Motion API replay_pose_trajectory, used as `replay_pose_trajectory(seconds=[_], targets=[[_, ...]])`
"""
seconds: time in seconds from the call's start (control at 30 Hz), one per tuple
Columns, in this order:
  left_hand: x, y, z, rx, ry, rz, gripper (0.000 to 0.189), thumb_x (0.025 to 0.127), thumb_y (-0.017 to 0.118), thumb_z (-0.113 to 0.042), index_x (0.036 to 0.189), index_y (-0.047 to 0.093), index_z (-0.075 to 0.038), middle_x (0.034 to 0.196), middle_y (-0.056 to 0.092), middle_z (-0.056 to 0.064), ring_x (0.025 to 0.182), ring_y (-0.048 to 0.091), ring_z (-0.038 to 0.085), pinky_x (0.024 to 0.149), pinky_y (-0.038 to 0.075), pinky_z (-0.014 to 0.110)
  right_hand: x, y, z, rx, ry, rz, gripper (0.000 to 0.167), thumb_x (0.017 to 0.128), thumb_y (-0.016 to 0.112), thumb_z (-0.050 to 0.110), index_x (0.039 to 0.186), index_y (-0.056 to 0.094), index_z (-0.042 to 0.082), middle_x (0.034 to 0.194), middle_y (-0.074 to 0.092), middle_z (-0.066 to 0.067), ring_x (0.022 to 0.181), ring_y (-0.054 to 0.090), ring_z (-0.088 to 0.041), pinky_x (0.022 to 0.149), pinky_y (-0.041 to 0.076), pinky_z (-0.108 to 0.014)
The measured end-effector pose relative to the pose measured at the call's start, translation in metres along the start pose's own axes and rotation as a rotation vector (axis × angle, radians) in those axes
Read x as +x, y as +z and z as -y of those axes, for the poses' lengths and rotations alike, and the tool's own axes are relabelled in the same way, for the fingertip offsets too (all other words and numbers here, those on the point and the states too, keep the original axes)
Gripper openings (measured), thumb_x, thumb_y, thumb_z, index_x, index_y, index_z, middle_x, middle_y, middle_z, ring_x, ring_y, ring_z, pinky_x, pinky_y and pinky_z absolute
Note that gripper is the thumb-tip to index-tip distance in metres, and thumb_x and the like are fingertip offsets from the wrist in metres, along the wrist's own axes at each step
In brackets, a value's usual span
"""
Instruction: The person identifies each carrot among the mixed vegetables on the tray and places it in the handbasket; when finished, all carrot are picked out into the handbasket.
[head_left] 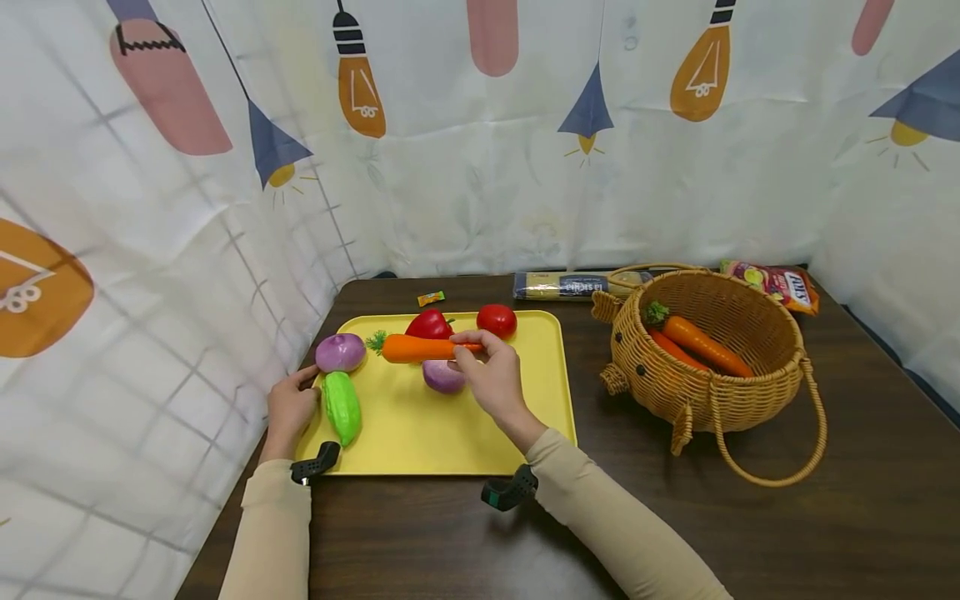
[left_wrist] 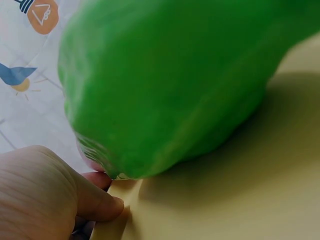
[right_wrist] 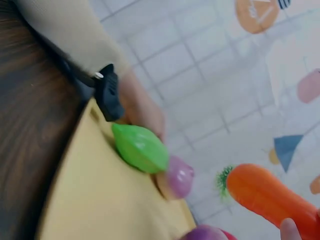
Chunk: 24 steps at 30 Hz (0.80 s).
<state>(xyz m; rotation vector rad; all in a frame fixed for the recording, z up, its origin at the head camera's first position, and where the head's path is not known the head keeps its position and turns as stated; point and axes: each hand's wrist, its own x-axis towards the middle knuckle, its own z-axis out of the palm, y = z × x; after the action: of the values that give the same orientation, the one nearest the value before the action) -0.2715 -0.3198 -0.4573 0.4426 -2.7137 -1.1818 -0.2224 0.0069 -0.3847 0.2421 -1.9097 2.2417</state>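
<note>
An orange carrot [head_left: 420,348] with a green leafy top is held above the yellow tray [head_left: 408,454], its leafy end to the left. My right hand [head_left: 491,375] pinches its thin end between thumb and fingers. At the tray's left edge, my left hand [head_left: 291,408] grips the rim, thumb on top, as the left wrist view shows. Close by that hand lie a green, pointed vegetable [head_left: 342,407] and a purple onion [head_left: 341,352]. Under the carrot, a red bell pepper [head_left: 430,323] and a second purple onion [head_left: 443,377] are partly hidden. A tomato [head_left: 497,321] sits at the back.
Right of the tray stands a wicker basket [head_left: 675,404] with carrots [head_left: 707,345] inside and a handle looping onto the dark table [head_left: 855,500]. Behind are a pasta packet [head_left: 562,286], a red snack bag [head_left: 780,285] and a small orange wrapper [head_left: 431,298]. Curtains surround the table.
</note>
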Motion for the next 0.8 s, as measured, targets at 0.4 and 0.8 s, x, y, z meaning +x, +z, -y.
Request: replay_pose_trajectory(seconds=[0.4, 0.8], targets=[[-0.001, 0.000, -0.001, -0.005, -0.011, 0.015, 0.051, 0.092, 0.044, -0.001, 0.142, 0.049, -0.002, 0.138, 0.053, 0.024, 0.126, 0.047, 0.037, 0.099, 0.039, 0.047, 0.013, -0.035, 0.003, 0.031, -0.016, 0.004, 0.017, 0.091, 0.059, -0.004, 0.106, 0.068, -0.005, 0.114, 0.062, -0.019, 0.099, 0.067, -0.031, 0.078, 0.056, -0.032], [-0.001, 0.000, -0.003, -0.005, -0.006, 0.005, 0.051, 0.091, 0.044, -0.001, 0.142, 0.050, -0.002, 0.137, 0.054, 0.024, 0.127, 0.046, 0.038, 0.101, 0.039, 0.048, 0.017, -0.070, 0.024, 0.048, -0.070, -0.012, 0.018, 0.094, 0.056, -0.003, 0.109, 0.065, -0.005, 0.116, 0.062, -0.018, 0.103, 0.066, -0.030, 0.083, 0.055, -0.036]])
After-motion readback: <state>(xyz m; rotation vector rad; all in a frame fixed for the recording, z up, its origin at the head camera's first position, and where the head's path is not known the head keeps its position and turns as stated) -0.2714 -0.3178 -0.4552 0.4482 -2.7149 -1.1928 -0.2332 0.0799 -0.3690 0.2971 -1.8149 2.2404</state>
